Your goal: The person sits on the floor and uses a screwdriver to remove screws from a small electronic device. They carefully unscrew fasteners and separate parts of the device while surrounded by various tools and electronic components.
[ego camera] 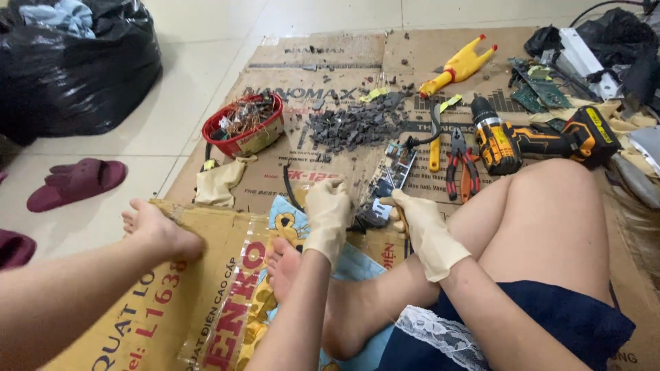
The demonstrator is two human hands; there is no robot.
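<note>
- Person's sitting on flattened cardboard (330, 51) on a tile floor, both hands in cream-coloured gloves, bare feet out front.
- Left hand (328, 209) is curled down over the near end of a circuit board (386, 180), fingers bent around its edge, so it's gripping it.
- Right hand (421, 223) is closed around a yellowish tool handle (399, 211) right beside the board; can't tell what the working end is, it's hidden.
- The board lies on the cardboard just ahead of the hands, running away from the person toward a pile of dark grey chips (354, 125).
- Left of that pile: a red bowl (242, 127) stuffed with wire bits, with a spare cream glove (218, 182) lying near it.
- Right of the board: red-handled pliers (462, 168), then a yellow-and-black cordless drill (529, 141), and a yellow rubber chicken toy (459, 66) further back.
- Packaging-wise: the brown cardboard has black block lettering across it; the nearer sheet (206, 302) under the feet has big red letters, plus a blue and yellow printed piece.
- Black bin bag (75, 69) top left, maroon slipper (75, 182) on the tiles.
</note>
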